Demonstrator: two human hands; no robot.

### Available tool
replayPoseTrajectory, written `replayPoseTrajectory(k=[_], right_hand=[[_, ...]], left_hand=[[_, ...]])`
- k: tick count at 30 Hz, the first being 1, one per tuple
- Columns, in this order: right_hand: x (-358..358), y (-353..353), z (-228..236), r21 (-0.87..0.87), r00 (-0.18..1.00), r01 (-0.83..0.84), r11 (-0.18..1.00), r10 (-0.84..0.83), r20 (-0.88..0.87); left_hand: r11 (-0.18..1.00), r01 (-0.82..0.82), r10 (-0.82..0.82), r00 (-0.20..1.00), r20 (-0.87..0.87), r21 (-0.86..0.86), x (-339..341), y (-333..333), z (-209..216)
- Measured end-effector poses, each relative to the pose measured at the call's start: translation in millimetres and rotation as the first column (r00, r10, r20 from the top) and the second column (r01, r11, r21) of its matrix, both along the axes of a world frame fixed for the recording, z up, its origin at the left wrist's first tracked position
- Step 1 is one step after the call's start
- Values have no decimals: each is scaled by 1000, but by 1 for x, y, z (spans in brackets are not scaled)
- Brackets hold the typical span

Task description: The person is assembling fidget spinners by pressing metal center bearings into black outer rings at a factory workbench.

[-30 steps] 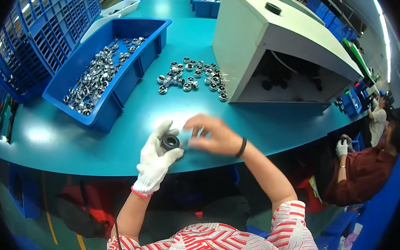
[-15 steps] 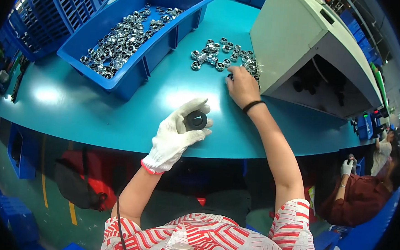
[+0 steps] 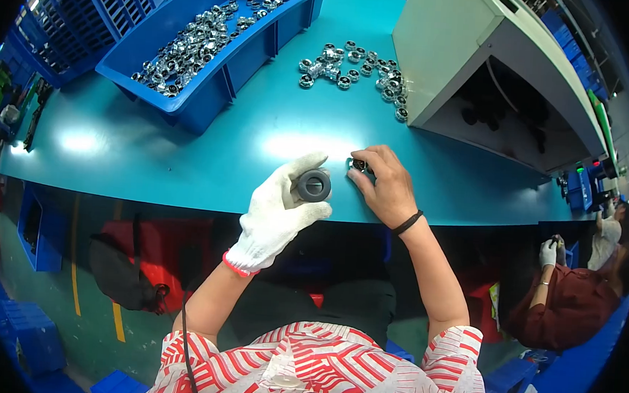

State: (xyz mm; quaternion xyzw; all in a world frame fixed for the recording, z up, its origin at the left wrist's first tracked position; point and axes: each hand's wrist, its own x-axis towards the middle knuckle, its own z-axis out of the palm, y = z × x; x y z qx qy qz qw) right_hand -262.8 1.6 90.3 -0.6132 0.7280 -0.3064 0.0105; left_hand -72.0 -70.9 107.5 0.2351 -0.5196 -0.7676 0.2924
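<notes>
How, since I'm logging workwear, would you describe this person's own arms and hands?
The left hand wears a white knit glove with a pinkish cuff edge; the right hand is bare, with a black wristband. Both short sleeves are white with red stripes; a thin dark cable crosses the left one.

The white-knit-gloved left hand (image 3: pixel 279 207) curls inward, half-closed; the bare, black-wristbanded right hand (image 3: pixel 387 185) pinches, tilted forward and leftward, near it.
</notes>
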Motion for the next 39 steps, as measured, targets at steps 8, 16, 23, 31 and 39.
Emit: replayPoseTrajectory(k=[8,16,23,31,39], right_hand=[[40,39,18,-390,796,-78,918,293,530],[55,58,14,-339,934,-111,934,215,286],[53,74,1,-287,876,-3,958,141,461],[53,88,-7,-297,863,28,954,127,488],[55,94,-13,-272,878,19,962,114,465]], left_hand=[[848,251,-114,946,-302,466,8,21,-11],[786,246,-123,962,-245,567,0,51,-16],[701,261,-147,964,-223,663,2,58,-32],[618,271,-84,956,-280,738,1,66,-32],[594,213,-87,976,-201,776,7,72,-42]])
